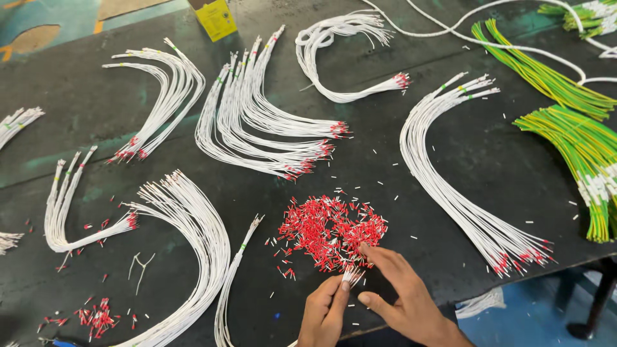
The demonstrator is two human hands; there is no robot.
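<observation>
Left hand (323, 311) (pinching wire ends (351, 275)) near table edge (385, 326)

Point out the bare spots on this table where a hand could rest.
Bare: between the ferrule pile and right white bundle, and the top-left table. Crowded: around both hands, left and right, and among the middle bundles.

- Table (450, 160), centre frame: dark, matt, scuffed, faintly rough.
- White wire bundles (257, 122): smooth plastic insulation, slight sheen.
- Red ferrules (328, 228), lower centre: glossy plastic collars on small metal tips.
- Green-yellow wires (578, 141), right edge: smooth plastic.
- Yellow box (216, 18), top: matt cardboard.
</observation>
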